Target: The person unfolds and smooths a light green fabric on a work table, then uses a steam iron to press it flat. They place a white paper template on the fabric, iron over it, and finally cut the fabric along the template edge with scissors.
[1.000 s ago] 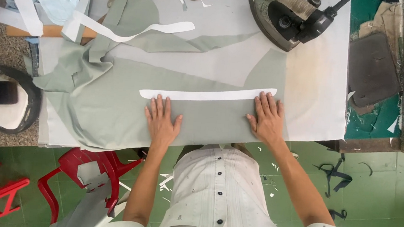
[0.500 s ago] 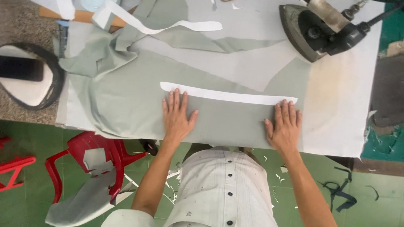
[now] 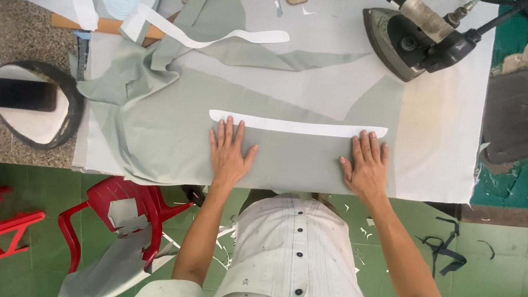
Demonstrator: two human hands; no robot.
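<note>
A pale grey-green fabric piece (image 3: 171,121) lies spread on a white padded ironing surface (image 3: 442,151). A long narrow white strip (image 3: 298,125) rests flat across the fabric. My left hand (image 3: 230,152) presses palm-down on the fabric just below the strip's left end, fingers spread. Below the strip's right end, my right hand (image 3: 366,163) lies flat on the cloth in the same way. Neither hand grips anything.
A dark iron (image 3: 414,37) sits at the back right with its cord trailing off. A second curved white strip (image 3: 216,36) lies further back. An oval pad with a black phone (image 3: 19,94) sits left. Red plastic stools (image 3: 125,203) and fabric scraps are on the green floor.
The view has shifted slightly, so the table sits lower and more to the right in frame. Both hands stay flat on the fabric below the strip, with little movement.
</note>
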